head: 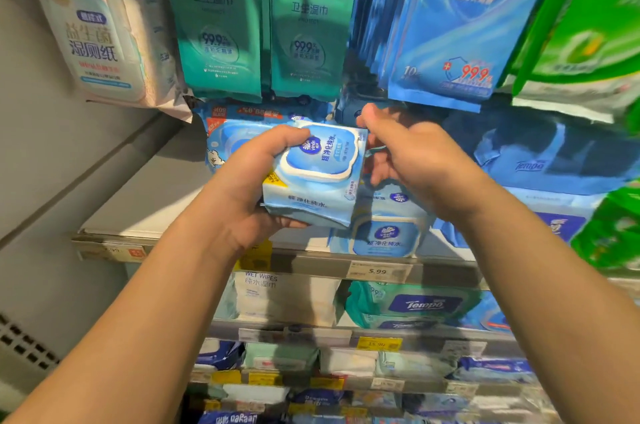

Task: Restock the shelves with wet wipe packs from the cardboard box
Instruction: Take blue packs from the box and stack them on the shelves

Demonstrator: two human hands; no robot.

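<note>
**Setting a wipe pack onto the shelf, lid to the front**

The left hand (249,188) grips a pale blue wipe pack (313,177) by its left end, thumb over the top edge and fingers curled underneath; the pack hangs tilted in the air just above the front of the shelf (145,212), its white flip lid (320,157) turned up toward the camera; the right hand (412,153) is at the pack's right end with fingers curled, but whether it pinches the wrapper or only steadies it I cannot tell, since the fingertips are hidden behind the pack; a matching pack (384,233) already sits on the shelf just below and to the right, with more of the same stacked behind at the left; the cardboard box is not in view

To do this step well, I judge the pack should be levelled first, then slid back into the bare stretch of shelf to the left of the seated pack, so the fronts line up along the edge; the hanging green pouches (263,25) dangle close overhead, so a low, flat approach avoids knocking them; the soft wrapper will likely buckle if squeezed hard, so a light hold at both ends seems wise; the price tag (379,272) below should stay uncovered
</note>
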